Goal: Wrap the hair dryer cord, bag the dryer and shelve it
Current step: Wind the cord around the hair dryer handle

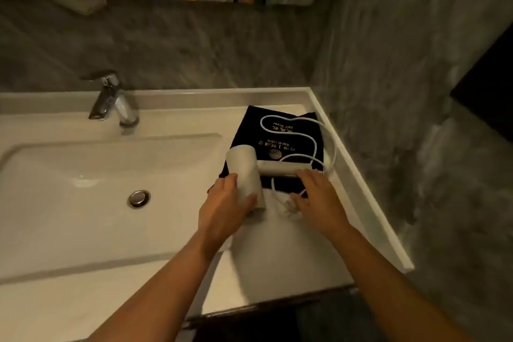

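Observation:
A white hair dryer [245, 172] lies on a flat black bag [280, 136] with gold lettering, on the counter right of the basin. My left hand [224, 208] wraps around the dryer's barrel. My right hand [316, 197] rests on the end of the dryer's handle, fingers spread over the cord near the plug. The white cord [302, 134] snakes loosely in curves across the bag and loops along the counter's right rim.
A white basin [83, 175] with a chrome drain [138, 198] fills the left. A chrome tap [113, 100] stands behind it. Grey walls close in at the back and right; a raised counter rim [369, 197] runs along the right. A mirror hangs above.

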